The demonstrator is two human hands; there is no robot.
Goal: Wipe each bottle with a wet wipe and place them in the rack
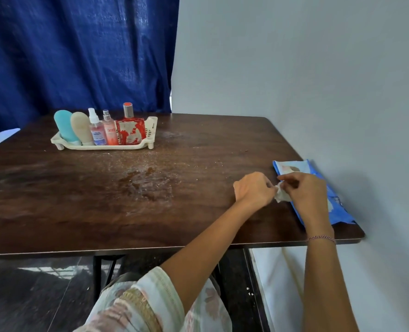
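L hand (253,189) + R hand (306,192) pinch wipe (281,197); pack (342,215) text blurred.

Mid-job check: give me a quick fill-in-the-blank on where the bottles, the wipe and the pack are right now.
1. The rack holds ____ bottles.
2. The left hand and the right hand together pinch a crumpled white ____.
3. The blue wipe pack lies on the table right beside the ____.
4. The red-capped bottle stands at the ____ end of the rack.

Missing words: five; wipe; wall; right.
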